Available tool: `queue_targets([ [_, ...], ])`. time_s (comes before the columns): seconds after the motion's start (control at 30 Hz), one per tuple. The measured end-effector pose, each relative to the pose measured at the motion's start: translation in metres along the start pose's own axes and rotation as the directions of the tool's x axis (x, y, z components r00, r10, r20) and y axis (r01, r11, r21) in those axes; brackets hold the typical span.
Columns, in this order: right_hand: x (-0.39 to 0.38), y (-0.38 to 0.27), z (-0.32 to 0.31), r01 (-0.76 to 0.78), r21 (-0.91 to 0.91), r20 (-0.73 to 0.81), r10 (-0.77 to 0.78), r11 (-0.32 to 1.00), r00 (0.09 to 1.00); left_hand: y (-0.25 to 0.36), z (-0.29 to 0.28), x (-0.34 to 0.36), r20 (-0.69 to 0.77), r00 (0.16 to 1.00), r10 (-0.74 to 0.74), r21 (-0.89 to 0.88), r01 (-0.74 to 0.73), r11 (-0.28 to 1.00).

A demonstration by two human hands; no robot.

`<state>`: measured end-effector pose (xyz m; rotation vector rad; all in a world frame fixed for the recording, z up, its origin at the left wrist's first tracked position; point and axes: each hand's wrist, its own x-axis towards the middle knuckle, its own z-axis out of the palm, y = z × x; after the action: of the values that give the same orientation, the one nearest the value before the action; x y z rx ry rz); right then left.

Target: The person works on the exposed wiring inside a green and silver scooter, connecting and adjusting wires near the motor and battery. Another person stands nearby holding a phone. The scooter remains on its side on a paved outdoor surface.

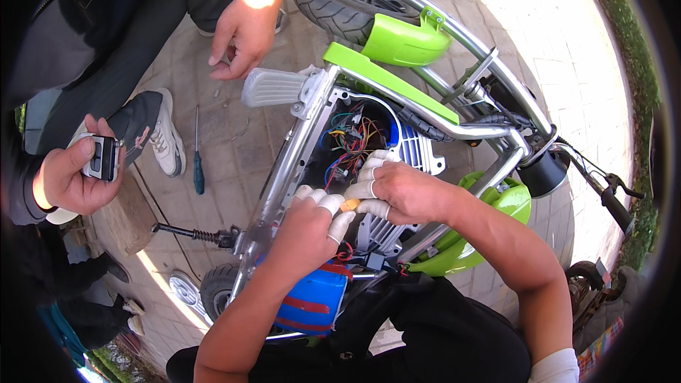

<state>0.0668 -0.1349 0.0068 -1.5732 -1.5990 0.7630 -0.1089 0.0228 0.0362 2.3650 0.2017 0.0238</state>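
Note:
My left hand [308,230] and my right hand [397,191], both with white covers on the fingers, meet over the open frame of a small two-wheeler. Between their fingertips they pinch a small yellow-orange piece [350,205]; its exact kind is hidden by the fingers. Just beyond them, a tangle of coloured wires [349,138] fills an open compartment in the silver frame [289,163]. Red wires run down toward my fingers. Close below my left hand lies a blue pack with red tape [308,299], partly covered by my forearm.
A person at the left holds a small white-and-black device [103,157]; their other hand [245,32] hangs near the footrest [275,89]. A screwdriver [198,170] lies on the paving. Green fenders [404,39], a tyre [330,3] and a handlebar [611,206] surround the frame.

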Motion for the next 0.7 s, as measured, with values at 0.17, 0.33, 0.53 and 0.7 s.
queue_targets([
  [0.17,0.0009,-0.0021,-0.0022,-0.015,-0.019,0.006,0.015,1.0,1.0,0.0008,-0.001,0.0004,0.054,0.997,-0.049,0.006,0.049,0.999],
  [0.33,0.0013,0.0001,-0.0014,0.02,0.0,-0.022,-0.02,1.0,1.0,-0.0012,-0.0006,0.0009,0.025,0.999,-0.022,-0.038,0.023,0.999],
  [0.53,0.0019,-0.0044,-0.0044,-0.054,0.014,0.025,0.054,0.998,0.998,-0.0012,0.0012,0.0001,0.02,0.999,-0.04,-0.021,0.04,0.999],
  [0.7,0.0004,-0.001,-0.0034,-0.014,0.033,0.005,0.014,0.999,1.0,-0.0011,-0.0008,0.0019,0.036,0.999,-0.041,-0.053,0.043,0.998],
])
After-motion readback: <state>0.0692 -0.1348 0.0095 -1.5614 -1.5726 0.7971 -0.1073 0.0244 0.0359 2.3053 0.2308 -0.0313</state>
